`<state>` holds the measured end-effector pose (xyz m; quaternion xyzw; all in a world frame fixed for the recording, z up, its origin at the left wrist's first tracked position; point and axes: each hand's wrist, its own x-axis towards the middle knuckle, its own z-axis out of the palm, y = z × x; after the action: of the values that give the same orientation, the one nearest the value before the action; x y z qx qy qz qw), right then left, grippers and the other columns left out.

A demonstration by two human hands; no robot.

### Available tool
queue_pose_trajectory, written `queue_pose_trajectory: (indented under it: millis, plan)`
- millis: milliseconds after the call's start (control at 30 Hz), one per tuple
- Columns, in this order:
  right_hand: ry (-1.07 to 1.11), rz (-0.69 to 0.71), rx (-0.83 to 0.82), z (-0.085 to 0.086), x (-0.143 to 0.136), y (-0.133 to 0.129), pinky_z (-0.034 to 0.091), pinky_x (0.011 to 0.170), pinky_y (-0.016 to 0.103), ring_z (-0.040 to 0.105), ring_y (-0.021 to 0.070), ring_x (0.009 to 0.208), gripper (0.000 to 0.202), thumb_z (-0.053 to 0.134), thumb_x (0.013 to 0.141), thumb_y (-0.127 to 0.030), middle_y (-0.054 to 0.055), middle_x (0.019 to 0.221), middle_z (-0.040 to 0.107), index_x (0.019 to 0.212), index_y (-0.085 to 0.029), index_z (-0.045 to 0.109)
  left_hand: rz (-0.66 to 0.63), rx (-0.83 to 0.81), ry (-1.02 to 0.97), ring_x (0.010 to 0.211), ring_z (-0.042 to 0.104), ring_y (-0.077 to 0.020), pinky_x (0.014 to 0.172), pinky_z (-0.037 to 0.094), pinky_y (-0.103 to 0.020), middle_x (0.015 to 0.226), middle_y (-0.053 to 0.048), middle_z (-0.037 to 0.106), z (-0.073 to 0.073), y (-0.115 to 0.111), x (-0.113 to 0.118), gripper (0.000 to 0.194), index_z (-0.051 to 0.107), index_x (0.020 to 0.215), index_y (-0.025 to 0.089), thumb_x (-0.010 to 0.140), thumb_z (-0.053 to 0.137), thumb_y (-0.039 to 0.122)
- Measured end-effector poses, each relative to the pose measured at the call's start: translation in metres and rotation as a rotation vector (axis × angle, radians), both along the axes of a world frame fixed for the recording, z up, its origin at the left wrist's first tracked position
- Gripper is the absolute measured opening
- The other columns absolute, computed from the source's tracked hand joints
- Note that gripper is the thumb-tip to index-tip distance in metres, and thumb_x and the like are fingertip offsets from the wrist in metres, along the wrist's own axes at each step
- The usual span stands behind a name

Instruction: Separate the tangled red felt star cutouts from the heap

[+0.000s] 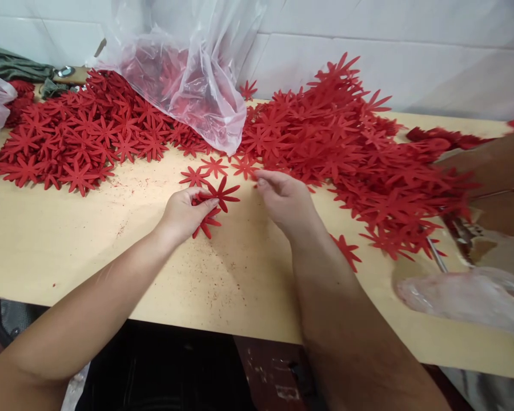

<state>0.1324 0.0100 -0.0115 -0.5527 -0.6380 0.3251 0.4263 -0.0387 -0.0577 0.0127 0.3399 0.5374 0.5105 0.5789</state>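
Observation:
My left hand pinches a red flower-shaped cutout between thumb and fingers, above the middle of the table. Under that hand another red cutout pokes out; whether it is held too, I cannot tell. To the right, my right hand has thumb and forefinger closed together, and its other fingers are curled. Red shows at its fingertips, but whether it grips a piece is unclear. Just beyond the hands lie several loose cutouts. A single cutout lies beside my right forearm.
Big heaps of red cutouts cover the back left and right. Between them slumps a clear plastic bag with red pieces inside. Another plastic bag lies at the right. Red specks dot the wooden table. A white wall stands behind.

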Motion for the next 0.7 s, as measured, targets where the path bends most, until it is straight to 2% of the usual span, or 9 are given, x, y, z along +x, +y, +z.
queue_pose_trajectory:
  millis: [67, 100, 200, 300, 400, 500, 600, 700]
  plan:
    - [-0.175, -0.142, 0.142, -0.001, 0.008, 0.005, 0.041, 0.101, 0.056, 0.060, 0.0279, 0.109, 0.025, 0.063, 0.078, -0.032, 0.012, 0.107, 0.067, 0.098, -0.020, 0.069, 0.001, 0.003, 0.003, 0.054, 0.056, -0.0061, 0.053, 0.051, -0.022, 0.059, 0.002, 0.059, -0.001, 0.001, 0.000, 0.005, 0.061, 0.074, 0.011, 0.076, 0.061, 0.007]
    - [-0.229, -0.157, 0.203, 0.000, 0.009, 0.004, 0.039, 0.103, 0.057, 0.058, 0.0290, 0.113, 0.025, 0.063, 0.078, -0.032, 0.013, 0.109, 0.066, 0.098, -0.020, 0.069, 0.003, 0.003, 0.003, 0.053, 0.055, -0.0058, 0.052, 0.051, -0.022, 0.059, 0.002, 0.059, -0.001, 0.001, 0.000, 0.005, 0.061, 0.074, 0.012, 0.076, 0.061, 0.007]
    - [-0.171, -0.028, 0.292, 0.012, -0.004, -0.011, 0.042, 0.101, 0.052, 0.059, 0.0260, 0.110, 0.026, 0.058, 0.083, -0.041, 0.011, 0.104, 0.067, 0.097, -0.021, 0.069, 0.004, -0.013, 0.004, 0.051, 0.052, -0.0052, 0.051, 0.049, -0.021, 0.058, 0.003, 0.059, -0.001, 0.001, 0.000, 0.006, 0.060, 0.074, 0.012, 0.078, 0.059, 0.007]
    - [0.088, 0.218, 0.150, 0.022, -0.026, -0.030, 0.053, 0.085, 0.040, 0.065, 0.0193, 0.091, 0.035, 0.053, 0.084, -0.052, 0.006, 0.092, 0.069, 0.093, -0.022, 0.068, -0.004, 0.014, 0.013, 0.052, 0.052, -0.0042, 0.053, 0.048, -0.019, 0.059, 0.004, 0.059, 0.001, 0.000, 0.000, 0.003, 0.061, 0.075, 0.012, 0.077, 0.061, 0.010]
    - [0.263, 0.400, -0.019, 0.023, -0.040, -0.039, 0.055, 0.073, 0.033, 0.064, 0.0157, 0.077, 0.038, 0.064, 0.074, -0.056, 0.003, 0.083, 0.069, 0.087, -0.020, 0.068, -0.031, 0.031, 0.014, 0.055, 0.052, -0.0044, 0.054, 0.047, -0.019, 0.064, 0.003, 0.059, 0.003, -0.002, 0.001, 0.002, 0.061, 0.080, 0.012, 0.078, 0.061, 0.013]
    - [0.324, 0.459, -0.100, 0.019, -0.043, -0.038, 0.054, 0.072, 0.032, 0.064, 0.0151, 0.074, 0.036, 0.072, 0.068, -0.052, 0.002, 0.076, 0.069, 0.081, -0.019, 0.069, -0.060, 0.014, 0.034, 0.051, 0.050, -0.0049, 0.049, 0.046, -0.019, 0.061, 0.004, 0.055, 0.003, -0.002, 0.001, 0.003, 0.057, 0.081, 0.012, 0.080, 0.058, 0.015]
    - [0.367, 0.458, -0.130, 0.019, -0.042, -0.038, 0.054, 0.075, 0.032, 0.064, 0.0154, 0.077, 0.032, 0.074, 0.067, -0.049, 0.002, 0.077, 0.070, 0.080, -0.020, 0.070, -0.057, 0.021, 0.095, 0.047, 0.044, -0.0045, 0.045, 0.042, -0.018, 0.055, 0.006, 0.048, 0.001, -0.001, 0.001, 0.005, 0.053, 0.079, 0.014, 0.083, 0.055, 0.016]
    - [0.402, 0.479, -0.183, 0.023, -0.043, -0.040, 0.053, 0.077, 0.031, 0.064, 0.0154, 0.080, 0.030, 0.075, 0.066, -0.047, 0.002, 0.081, 0.071, 0.082, -0.021, 0.070, -0.032, 0.025, 0.131, 0.048, 0.044, -0.0053, 0.045, 0.040, -0.018, 0.057, 0.005, 0.048, -0.002, 0.001, 0.001, 0.006, 0.051, 0.078, 0.016, 0.084, 0.052, 0.016]
